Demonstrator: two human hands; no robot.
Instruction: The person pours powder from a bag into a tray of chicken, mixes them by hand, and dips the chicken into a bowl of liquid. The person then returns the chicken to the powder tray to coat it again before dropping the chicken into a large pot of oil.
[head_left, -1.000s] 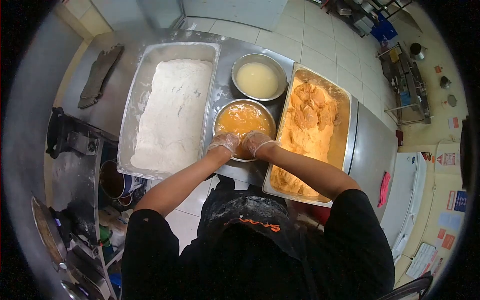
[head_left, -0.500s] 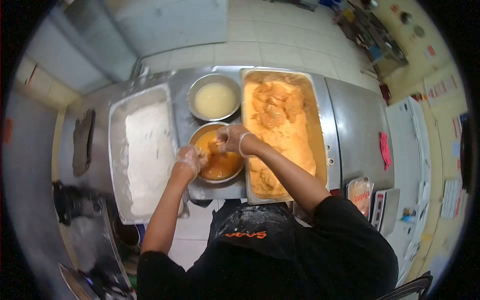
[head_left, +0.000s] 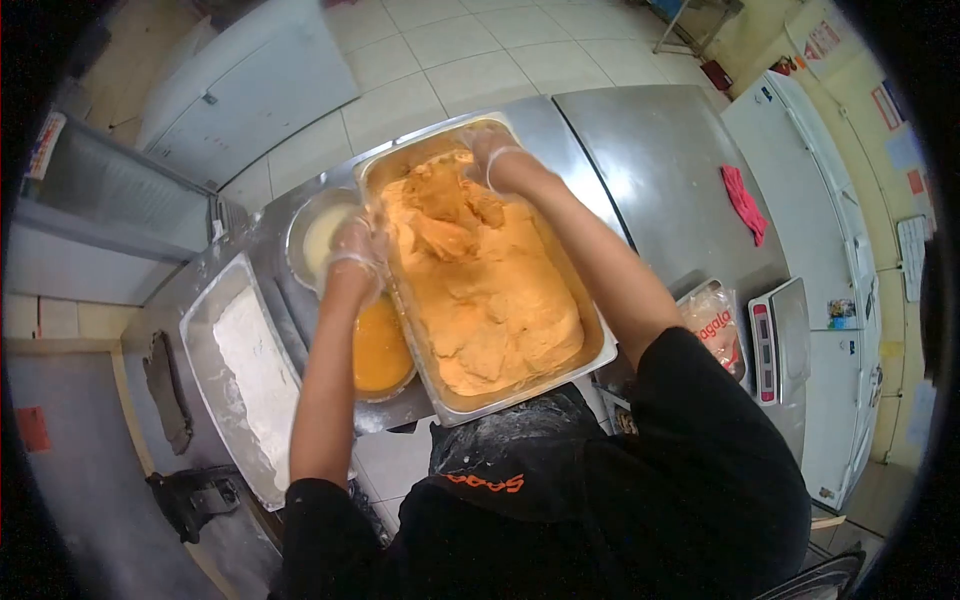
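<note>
Marinated chicken [head_left: 480,300] lies heaped in the steel tray [head_left: 520,395]. The gloved right hand [head_left: 488,152] digs into the far pieces; I cannot tell whether it grips one. The gloved left hand [head_left: 355,248] is loosely curled at the tray's left rim, its hold also unclear, between the pale liquid bowl [head_left: 318,235] and the orange batter bowl [head_left: 380,352]. The flour pan [head_left: 245,370] is farther left.

— Where are your hands?
— Your left hand [head_left: 355,248] is left of centre in the upper half, gloved. Your left arm [head_left: 322,380] runs nearly straight up to it from the lower left.
— And the right?
— Your right hand [head_left: 490,150] is higher, near top centre, gloved too. Your right forearm [head_left: 600,260] slants down to the right. The fingers of both are too blurred to tell their grip.
</note>
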